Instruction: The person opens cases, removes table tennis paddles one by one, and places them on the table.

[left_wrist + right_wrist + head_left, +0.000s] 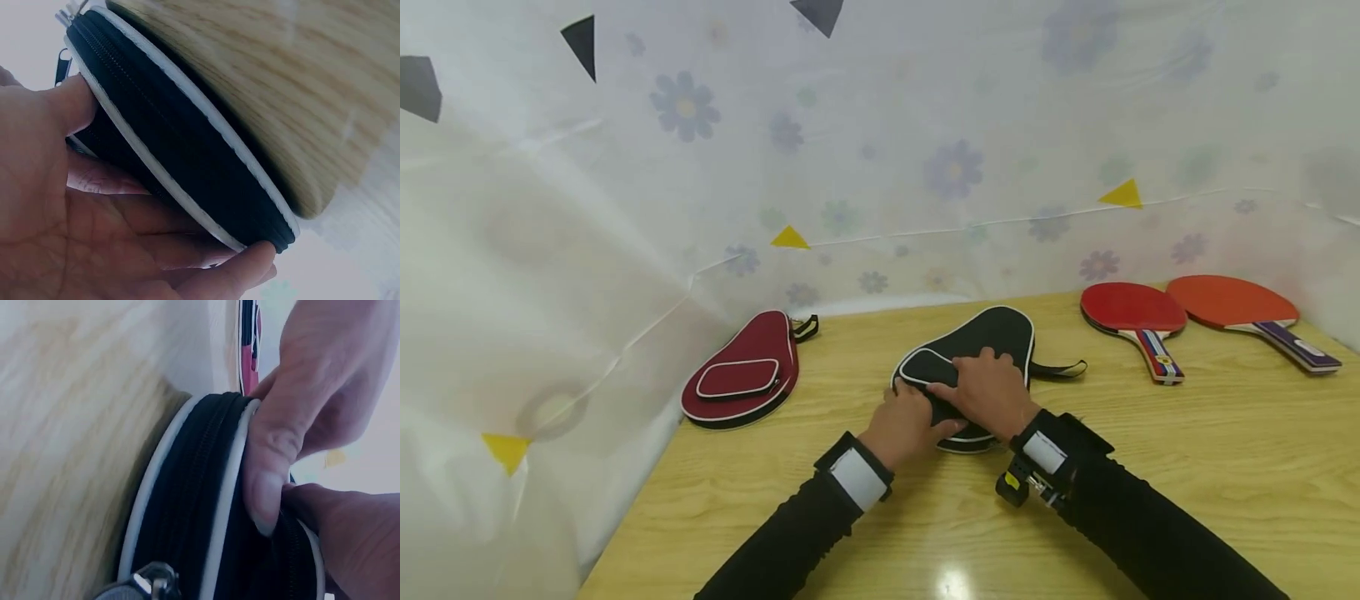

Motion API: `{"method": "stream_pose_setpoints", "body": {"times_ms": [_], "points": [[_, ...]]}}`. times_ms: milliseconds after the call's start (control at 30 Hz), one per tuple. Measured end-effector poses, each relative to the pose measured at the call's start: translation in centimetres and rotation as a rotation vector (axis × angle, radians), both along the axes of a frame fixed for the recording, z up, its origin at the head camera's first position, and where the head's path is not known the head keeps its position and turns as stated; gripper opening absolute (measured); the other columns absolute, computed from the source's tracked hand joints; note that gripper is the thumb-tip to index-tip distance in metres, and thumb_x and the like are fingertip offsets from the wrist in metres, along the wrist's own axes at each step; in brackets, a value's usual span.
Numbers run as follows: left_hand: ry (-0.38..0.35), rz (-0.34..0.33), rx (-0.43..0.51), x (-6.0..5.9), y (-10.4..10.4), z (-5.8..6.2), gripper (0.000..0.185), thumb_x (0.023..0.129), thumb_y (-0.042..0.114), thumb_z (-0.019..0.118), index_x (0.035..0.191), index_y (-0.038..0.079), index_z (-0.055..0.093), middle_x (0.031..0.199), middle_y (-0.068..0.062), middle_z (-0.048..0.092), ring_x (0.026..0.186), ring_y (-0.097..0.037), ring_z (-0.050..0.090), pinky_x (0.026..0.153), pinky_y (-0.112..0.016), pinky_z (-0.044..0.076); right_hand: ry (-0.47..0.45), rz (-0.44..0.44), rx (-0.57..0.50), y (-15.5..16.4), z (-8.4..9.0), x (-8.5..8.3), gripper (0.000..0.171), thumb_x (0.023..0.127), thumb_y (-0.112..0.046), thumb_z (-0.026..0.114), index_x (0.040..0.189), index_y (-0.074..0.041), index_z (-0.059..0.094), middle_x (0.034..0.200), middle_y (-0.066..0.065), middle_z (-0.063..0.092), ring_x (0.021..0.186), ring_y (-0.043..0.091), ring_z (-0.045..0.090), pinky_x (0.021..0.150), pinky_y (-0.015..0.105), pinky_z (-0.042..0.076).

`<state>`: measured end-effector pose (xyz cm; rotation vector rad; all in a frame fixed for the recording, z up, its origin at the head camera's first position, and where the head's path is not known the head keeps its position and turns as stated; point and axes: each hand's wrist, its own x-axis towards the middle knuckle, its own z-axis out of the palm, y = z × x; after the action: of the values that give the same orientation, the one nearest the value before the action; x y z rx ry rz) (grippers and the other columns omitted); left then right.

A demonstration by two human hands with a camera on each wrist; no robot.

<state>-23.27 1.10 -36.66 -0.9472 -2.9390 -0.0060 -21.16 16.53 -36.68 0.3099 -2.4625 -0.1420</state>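
I count two paddle cases on the table (1225,433): one black (992,333), one maroon (752,367); two paddles (1133,310), (1232,302) at its far right.

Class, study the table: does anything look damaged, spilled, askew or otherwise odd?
Nothing stands out. Both hands, left hand and right hand, hold the black paddle case flat on the table. The red case and two paddles lie intact.

Black white-piped paddle case (981,342) lies flat, zipped, on the table.
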Motion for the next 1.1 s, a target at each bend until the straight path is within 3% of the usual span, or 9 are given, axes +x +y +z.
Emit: {"method": "stream_pose_setpoints", "body": {"times_ms": [133, 200, 300, 367, 467, 600, 767, 900, 1100], "points": [[0.028, -0.006, -0.018, 0.0, -0.2, -0.1, 0.079, 0.094, 0.064, 0.056, 0.118, -0.010, 0.071, 0.135, -0.040, 0.052, 0.123, -0.053, 0.054, 0.080, -0.047, 0.059, 0.080, -0.008, 0.024, -0.6, -0.1, 0.2, 0.053, 0.086, -0.052, 0.074, 0.097, -0.001, 0.080, 0.057, 0.017, 0.059, 0.047, 0.025, 0.044, 0.042, 0.036, 0.044], [0.040, -0.013, -0.025, 0.0, -0.1, -0.1, 0.079, 0.094, 0.065, 0.055, 0.117, -0.008, 0.072, 0.134, -0.040, 0.052, 0.123, -0.053, 0.054, 0.079, -0.047, 0.059, 0.065, -0.014, 0.009, -0.6, -0.1, 0.1, 0.054, 0.086, -0.053, 0.074, 0.096, 0.000, 0.079, 0.056, 0.018, 0.056, 0.046, 0.026, 0.044, 0.041, 0.036, 0.044], [0.003, -0.005, 0.011, 0.0, -0.1, -0.1, 0.078, 0.094, 0.065, 0.056, 0.126, -0.006, 0.068, 0.137, -0.042, 0.048, 0.126, -0.055, 0.051, 0.078, -0.047, 0.060, -0.115, 0.005, -0.097, 0.0, 0.2, -0.1, 0.059, 0.089, -0.052, 0.071, 0.107, 0.004, 0.077, 0.072, 0.024, 0.063, 0.058, 0.033, 0.055, 0.052, 0.043, 0.052], [-0.021, 0.004, 0.047, 0.1, -0.1, -0.1, 0.080, 0.094, 0.065, 0.057, 0.129, -0.006, 0.065, 0.139, -0.042, 0.046, 0.127, -0.055, 0.049, 0.076, -0.046, 0.060, -0.302, 0.040, -0.231, 0.8, 0.7, -0.4, 0.061, 0.094, -0.050, 0.066, 0.117, 0.006, 0.072, 0.090, 0.029, 0.067, 0.077, 0.042, 0.063, 0.068, 0.050, 0.056], [-0.024, 0.013, 0.077, 0.2, 0.0, -0.4, 0.085, 0.093, 0.066, 0.058, 0.127, -0.012, 0.063, 0.140, -0.043, 0.044, 0.128, -0.054, 0.049, 0.072, -0.044, 0.060, -0.540, 0.093, -0.438, 2.4, 1.6, -1.1, 0.058, 0.102, -0.045, 0.057, 0.128, 0.007, 0.066, 0.117, 0.029, 0.066, 0.108, 0.046, 0.062, 0.090, 0.056, 0.051], [0.000, 0.016, 0.057, 0.1, -0.1, -0.7, 0.092, 0.093, 0.068, 0.056, 0.125, -0.018, 0.061, 0.141, -0.042, 0.044, 0.128, -0.052, 0.050, 0.069, -0.041, 0.060, -0.655, 0.147, -0.548, 4.4, 1.9, -1.8, 0.049, 0.106, -0.039, 0.051, 0.123, 0.003, 0.069, 0.118, 0.021, 0.070, 0.110, 0.039, 0.065, 0.090, 0.051, 0.052], [-0.012, -0.001, 0.056, -0.7, -0.4, -1.0, 0.098, 0.094, 0.068, 0.053, 0.137, -0.019, 0.048, 0.146, -0.041, 0.038, 0.130, -0.051, 0.049, 0.073, -0.042, 0.060, -0.633, 0.174, -0.549, 4.9, 1.4, -2.0, 0.043, 0.105, -0.035, 0.053, 0.117, 0.002, 0.073, 0.095, 0.011, 0.073, 0.091, 0.028, 0.069, 0.077, 0.041, 0.051], [-0.086, 0.005, 0.076, -1.6, -0.7, -1.0, 0.102, 0.094, 0.067, 0.054, 0.148, -0.017, 0.033, 0.152, -0.038, 0.030, 0.133, -0.051, 0.045, 0.081, -0.045, 0.059, -0.573, 0.179, -0.557, 4.4, 1.1, -2.1, 0.039, 0.105, -0.032, 0.055, 0.109, 0.003, 0.074, 0.063, 0.002, 0.055, 0.063, 0.018, 0.058, 0.063, 0.033, 0.042], [-0.227, 0.013, 0.069, -2.7, -1.1, -0.6, 0.102, 0.095, 0.065, 0.053, 0.154, -0.012, 0.021, 0.159, -0.033, 0.019, 0.138, -0.050, 0.038, 0.095, -0.049, 0.052, -0.541, 0.150, -0.553, 3.5, 0.9, -2.1, 0.038, 0.104, -0.029, 0.057, 0.104, 0.004, 0.074, 0.056, -0.003, 0.041, 0.055, 0.014, 0.049, 0.058, 0.030, 0.038]]}}
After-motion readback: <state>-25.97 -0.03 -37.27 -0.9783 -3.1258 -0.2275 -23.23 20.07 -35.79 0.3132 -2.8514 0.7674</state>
